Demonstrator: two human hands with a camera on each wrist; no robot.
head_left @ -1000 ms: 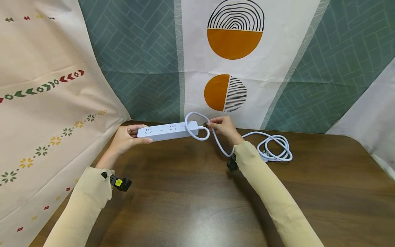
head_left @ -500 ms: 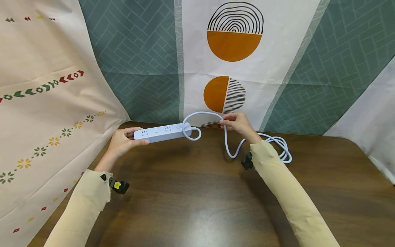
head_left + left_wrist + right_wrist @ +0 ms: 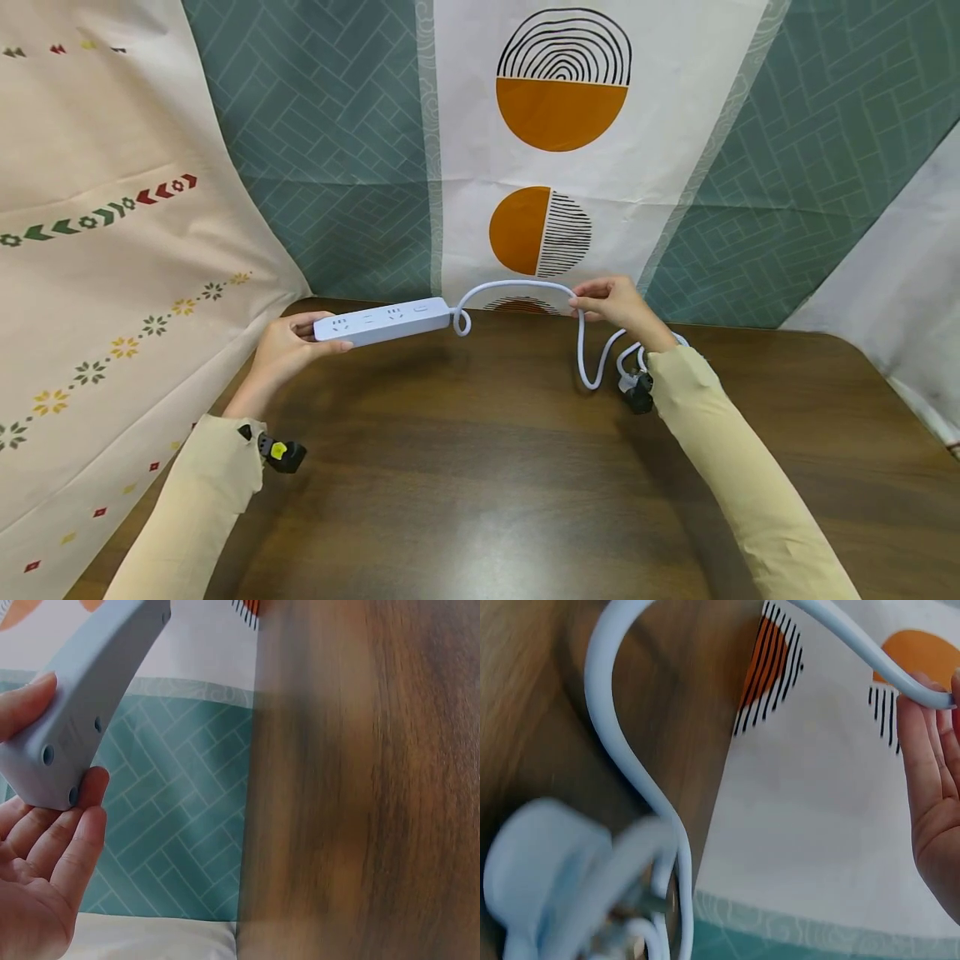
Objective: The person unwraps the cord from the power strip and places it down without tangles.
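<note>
A white power strip [image 3: 382,322] is held up over the table's far left part, its socket face showing in the head view. My left hand [image 3: 283,343] grips its left end between thumb and fingers; the left wrist view shows the strip's underside [image 3: 79,712] with small round holes. From the strip's right end runs a white cord [image 3: 517,284] with a small loop near the strip. My right hand [image 3: 617,307] pinches this cord, which arches between both hands and hangs down below the right one. The plug [image 3: 547,862] looks blurred and close in the right wrist view.
A brown wooden table [image 3: 450,467] spreads below both hands. Behind it hangs a green and white patterned cloth [image 3: 360,167], with a cream cloth [image 3: 135,250] along the left. More cord lies partly hidden behind the right sleeve [image 3: 720,433].
My right hand has moved right along with the cord, and the large loop over the strip has opened into an arch. The left hand and the strip have shifted slightly left.
</note>
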